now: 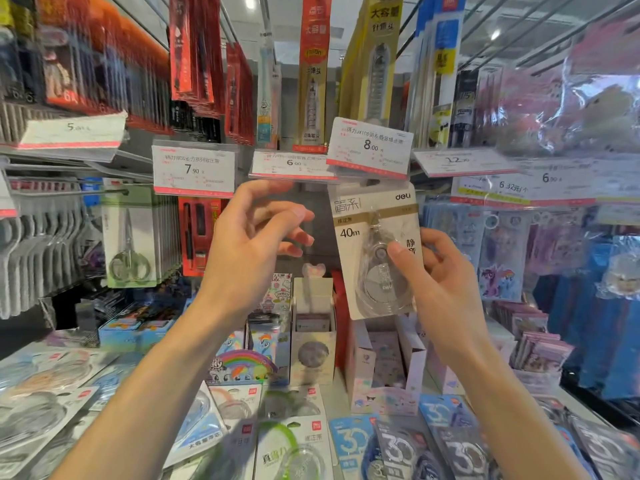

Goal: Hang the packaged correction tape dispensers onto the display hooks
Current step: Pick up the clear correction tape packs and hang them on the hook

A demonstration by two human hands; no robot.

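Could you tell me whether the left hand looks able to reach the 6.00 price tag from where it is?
Probably yes: the left hand is open just under the 6.00 price tag, with nothing between them.

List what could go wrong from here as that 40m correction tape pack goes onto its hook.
1. The 8.00 price tag covers the top edge of the correction tape pack, so the hang hole may miss the hook unseen.
2. Only the right hand pinches the pack, low on its edge; it might twist or slip.
3. The left hand hovers open beside the 6.00 price tag and could knock it.
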